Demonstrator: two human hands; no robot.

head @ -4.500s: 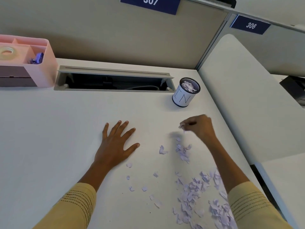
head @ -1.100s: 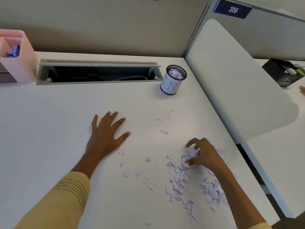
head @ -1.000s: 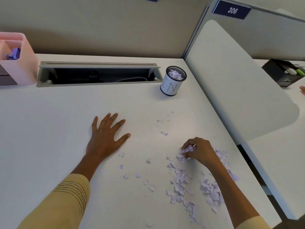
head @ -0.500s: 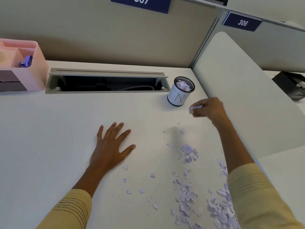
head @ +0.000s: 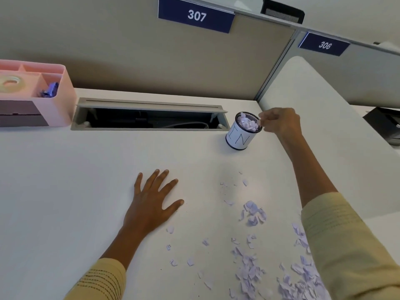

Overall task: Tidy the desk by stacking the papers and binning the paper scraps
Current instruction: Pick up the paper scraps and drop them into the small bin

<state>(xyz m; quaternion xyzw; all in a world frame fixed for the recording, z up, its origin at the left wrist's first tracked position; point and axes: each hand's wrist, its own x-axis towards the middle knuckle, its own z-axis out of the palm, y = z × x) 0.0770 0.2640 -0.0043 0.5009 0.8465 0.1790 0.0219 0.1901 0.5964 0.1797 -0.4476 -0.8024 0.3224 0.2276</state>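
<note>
Matt desk [head: 65, 180], torn paper scraps [head: 249, 273]

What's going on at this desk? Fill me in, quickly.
A person is clearing torn paper scraps off the desk into a small mesh cup used as a bin. The right hand is at the cup's rim, fingers curled; whether it holds scraps is unclear. The cup looks nearly full. The left hand rests flat on the desk with fingers spread. Many scraps lie near the desk's front right, so plenty is left to bin.
</note>
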